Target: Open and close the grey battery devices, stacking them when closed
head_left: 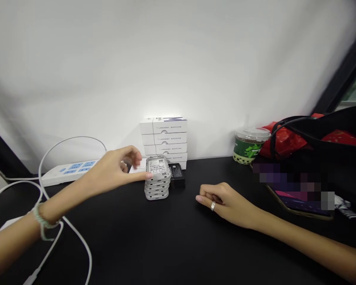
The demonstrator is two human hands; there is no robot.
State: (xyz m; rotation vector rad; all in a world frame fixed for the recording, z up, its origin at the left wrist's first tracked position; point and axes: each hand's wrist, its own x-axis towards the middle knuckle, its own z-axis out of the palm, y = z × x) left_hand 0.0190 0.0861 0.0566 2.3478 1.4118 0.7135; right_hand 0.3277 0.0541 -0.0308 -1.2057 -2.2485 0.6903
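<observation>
A stack of several pale, rounded device casings (157,187) stands on the black table; the top one shows a printed label. My left hand (118,166) is at the stack's left side, thumb stretched out and the other fingers curled apart from it. Its thumb tip overlaps the left edge of the top casing; whether it presses there I cannot tell. Just right of the casings lies a pile of thin black batteries (178,175). My right hand (222,202), a ring on one finger, rests loosely closed on the table with nothing visible in it.
White boxes (170,138) are stacked against the wall behind the casings. At left are a white power strip (68,173) and looping white cables (84,241). On the right stand a lidded drink cup (249,146), a phone (299,204) and a black bag (341,158).
</observation>
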